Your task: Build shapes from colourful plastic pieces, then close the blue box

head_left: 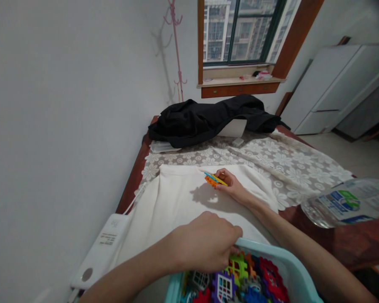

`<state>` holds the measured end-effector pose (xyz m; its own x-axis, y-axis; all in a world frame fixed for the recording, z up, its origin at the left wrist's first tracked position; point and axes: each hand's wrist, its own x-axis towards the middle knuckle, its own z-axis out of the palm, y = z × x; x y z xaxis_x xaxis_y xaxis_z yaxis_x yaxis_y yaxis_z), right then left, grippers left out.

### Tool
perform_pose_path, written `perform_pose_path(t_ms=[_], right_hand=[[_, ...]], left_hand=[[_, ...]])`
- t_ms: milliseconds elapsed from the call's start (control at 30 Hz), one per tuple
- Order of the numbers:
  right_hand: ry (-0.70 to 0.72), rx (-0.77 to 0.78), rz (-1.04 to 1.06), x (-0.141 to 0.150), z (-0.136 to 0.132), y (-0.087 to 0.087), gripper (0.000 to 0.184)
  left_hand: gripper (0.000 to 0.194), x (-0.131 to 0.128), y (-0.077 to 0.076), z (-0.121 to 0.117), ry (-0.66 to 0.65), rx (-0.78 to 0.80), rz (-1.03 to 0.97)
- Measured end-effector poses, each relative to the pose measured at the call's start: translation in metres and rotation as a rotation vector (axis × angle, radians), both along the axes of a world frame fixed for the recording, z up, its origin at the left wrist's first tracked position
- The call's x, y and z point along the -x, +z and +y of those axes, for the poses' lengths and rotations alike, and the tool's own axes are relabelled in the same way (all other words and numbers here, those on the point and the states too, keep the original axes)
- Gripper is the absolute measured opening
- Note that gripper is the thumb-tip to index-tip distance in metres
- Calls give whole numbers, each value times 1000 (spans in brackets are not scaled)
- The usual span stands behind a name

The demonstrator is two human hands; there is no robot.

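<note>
My right hand (232, 186) reaches out over a white cloth (177, 202) and pinches a small stack of flat plastic pieces (214, 179), orange, yellow and blue, held just above the cloth. My left hand (205, 246) is closer to me, fingers curled down into a light blue basket (290, 263) full of colourful interlocking plastic tiles (240, 280). What its fingertips grip inside the basket is hidden.
A lace tablecloth (271, 160) covers the wooden table. Black clothing (208, 120) lies at the far end. A plastic water bottle (347, 202) lies at the right. A white power adapter (101, 248) sits at the left edge, by the wall.
</note>
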<state>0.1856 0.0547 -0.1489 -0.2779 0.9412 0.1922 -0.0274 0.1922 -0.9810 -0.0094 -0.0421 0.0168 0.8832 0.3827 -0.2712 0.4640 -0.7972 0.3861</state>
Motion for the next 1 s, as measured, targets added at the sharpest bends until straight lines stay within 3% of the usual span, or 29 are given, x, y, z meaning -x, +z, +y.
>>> perform_pose_path(t_ms=[200,267,333,367,433,567,800,1000], right_hand=[[-16,40,163,-1,5,-8,50],[-25,40,215,0,6,-11,49],[-26,36,250,1,7,-12,47],[-27,31,258,2,7,-12,46],[-30,19,260,3,7,-10,47],[-10,24,238,6,8,-8,49],[-98,-88,68,8,8,-13,52],[-105,-89,-68,8,6,-11,45]], left_hand=[[23,14,0,37,170,5,-8],[28,21,-3,54,185,100,-55],[33,29,-8,71,170,296,-140],[37,33,-13,81,200,400,-198],[47,40,-25,99,378,576,-279],[56,42,-59,126,707,634,-567],[72,21,-116,129,777,794,-873],[66,18,-129,127,791,808,-956]])
